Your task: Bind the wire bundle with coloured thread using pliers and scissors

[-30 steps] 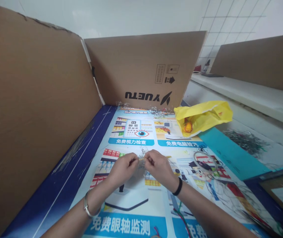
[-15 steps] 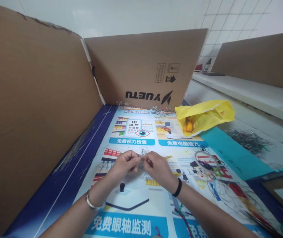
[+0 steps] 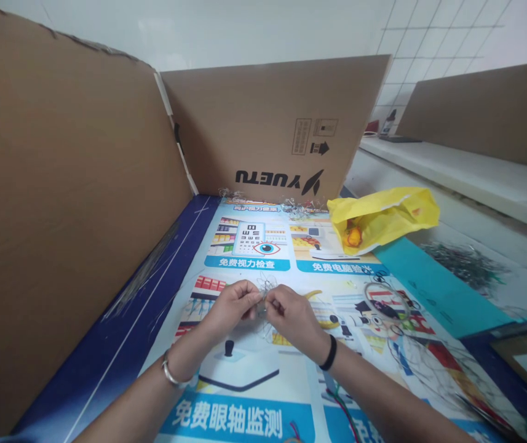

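Observation:
Both hands meet over the printed poster sheet (image 3: 240,363), fingertips almost touching. Between them is a small piece of bent thin wire (image 3: 267,283), its loops standing out above and below the fingers. My left hand (image 3: 238,301) pinches it from the left, thumb against the forefinger. From the right, my right hand (image 3: 293,311) grips the same wire with its fingers curled in. The exact spot where the fingertips close on it is too small to make out.
Tall cardboard panels (image 3: 263,123) stand at the back and left. A yellow bag (image 3: 392,215) lies back right, with an orange item in its mouth. Wire pieces (image 3: 463,264) are heaped at right, near a wire coil (image 3: 385,301). Straight wires (image 3: 146,271) lie along the left side.
The hands stay in nearly the same place, pinching the wire. The whole view has shifted very slightly.

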